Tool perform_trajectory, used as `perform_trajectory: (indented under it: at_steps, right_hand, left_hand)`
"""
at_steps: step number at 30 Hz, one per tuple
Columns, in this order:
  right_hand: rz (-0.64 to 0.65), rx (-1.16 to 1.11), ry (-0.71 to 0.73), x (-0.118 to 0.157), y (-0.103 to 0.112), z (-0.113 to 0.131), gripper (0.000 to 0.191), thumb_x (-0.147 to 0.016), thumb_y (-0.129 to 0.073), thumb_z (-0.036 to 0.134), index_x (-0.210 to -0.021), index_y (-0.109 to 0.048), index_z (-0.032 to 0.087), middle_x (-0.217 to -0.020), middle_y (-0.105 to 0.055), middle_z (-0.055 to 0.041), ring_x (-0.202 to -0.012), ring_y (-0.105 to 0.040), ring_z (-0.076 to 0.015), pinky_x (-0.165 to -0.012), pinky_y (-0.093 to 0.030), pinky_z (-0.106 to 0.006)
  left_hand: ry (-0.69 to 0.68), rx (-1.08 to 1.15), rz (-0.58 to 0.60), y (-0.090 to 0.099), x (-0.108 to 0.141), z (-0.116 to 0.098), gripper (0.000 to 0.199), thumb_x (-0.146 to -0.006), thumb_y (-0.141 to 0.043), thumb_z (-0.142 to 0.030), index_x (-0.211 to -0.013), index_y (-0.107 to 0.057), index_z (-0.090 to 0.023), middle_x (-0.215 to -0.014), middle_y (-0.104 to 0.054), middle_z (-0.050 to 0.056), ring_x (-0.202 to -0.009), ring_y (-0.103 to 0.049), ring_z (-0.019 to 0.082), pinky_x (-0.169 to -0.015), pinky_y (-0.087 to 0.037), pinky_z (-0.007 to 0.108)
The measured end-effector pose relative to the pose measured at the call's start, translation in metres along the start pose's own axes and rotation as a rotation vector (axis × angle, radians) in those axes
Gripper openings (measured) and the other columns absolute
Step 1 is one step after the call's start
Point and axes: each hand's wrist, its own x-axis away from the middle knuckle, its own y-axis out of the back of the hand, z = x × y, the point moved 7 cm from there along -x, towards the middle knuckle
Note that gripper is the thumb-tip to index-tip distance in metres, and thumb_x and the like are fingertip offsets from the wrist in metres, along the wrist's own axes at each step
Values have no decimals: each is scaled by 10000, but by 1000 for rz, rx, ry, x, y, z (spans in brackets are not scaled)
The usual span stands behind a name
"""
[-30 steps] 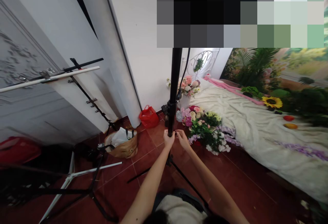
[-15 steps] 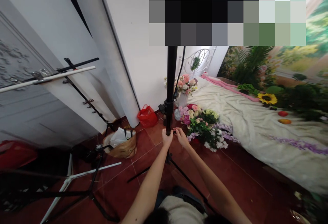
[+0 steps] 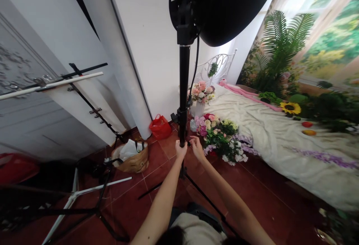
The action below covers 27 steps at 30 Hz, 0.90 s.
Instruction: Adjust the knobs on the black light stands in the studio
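A black light stand [image 3: 183, 77] rises upright in front of me, with a large black lamp head [image 3: 230, 9] at its top. My left hand [image 3: 181, 149] is wrapped round the pole below a clamp collar [image 3: 180, 117]. Just right of the pole, my right hand [image 3: 198, 148] has its fingers bent in a pinch at a small dark knob [image 3: 189, 143]. The fingertips partly hide that knob. A black cable [image 3: 198, 60] hangs along the pole, and the stand's legs [image 3: 203, 194] spread over the floor below.
On the right is a bed with a cream blanket [image 3: 280, 140], a sunflower [image 3: 290, 108] and greenery. Artificial flowers [image 3: 214, 127] stand beside the stand. To the left are a red bag [image 3: 160, 126], a woven basket [image 3: 134, 161] and another stand's legs [image 3: 73, 196] on the tiled floor.
The right hand's fingers have shifted slightly at the knob. The left hand keeps its grip on the pole. The view has shifted a little; the upper area, blurred out before, now shows the lamp head.
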Motion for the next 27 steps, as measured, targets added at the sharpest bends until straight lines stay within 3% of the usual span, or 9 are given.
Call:
perform_trajectory:
  at_steps: [5,11,16,20,24,27]
  right_hand:
    - [139,51,47,-1,-13,5,293,-873,-371,343,-1068,-547,212,-1036,-632,-67,-950,-600,-178,-882,-442,-334]
    - [110,185,72,-1,-15,-5,325,-889,-335,343,-1053,-578,202,-1025,-634,-81,-948,-590,-192,-875,-441,-345]
    - [130,203,68,-11,-15,-4,419,-905,-301,360,-1260,-484,234,-972,-649,-50,-887,-608,-181,-829,-459,-328]
    - [92,193,49,-15,-20,-7,420,-908,-311,384,-1260,-471,218,-1007,-644,-59,-796,-628,-167,-762,-470,-292]
    - [36,263,-75,-23,-23,-22,364,-918,-308,376,-1190,-485,211,-948,-655,-55,-745,-637,-165,-698,-466,-261]
    - [221,466,-238,-37,-32,-37,297,-927,-326,292,-1109,-541,198,-935,-661,-52,-804,-634,-147,-730,-454,-228]
  left_hand:
    - [-38,-15,-13,1,1,-5,179,-637,-636,-223,-716,-480,-185,-669,-556,-4,-651,-569,138,-652,-465,264]
    - [-52,-6,-13,1,0,-2,190,-645,-637,-223,-716,-465,-189,-675,-553,-1,-645,-566,134,-624,-462,250]
    - [-4,-31,-11,1,-1,4,224,-628,-665,-254,-730,-479,-184,-630,-535,-18,-614,-564,134,-591,-455,245]
    - [9,1,-20,0,-2,6,227,-619,-665,-250,-719,-472,-186,-613,-522,-29,-600,-555,127,-602,-452,245]
    - [-15,-5,-13,0,-3,7,202,-636,-640,-224,-719,-460,-185,-607,-504,-40,-583,-532,112,-593,-438,231]
    - [-43,-14,-16,0,-3,6,204,-637,-637,-205,-712,-448,-182,-610,-497,-45,-575,-521,101,-586,-429,219]
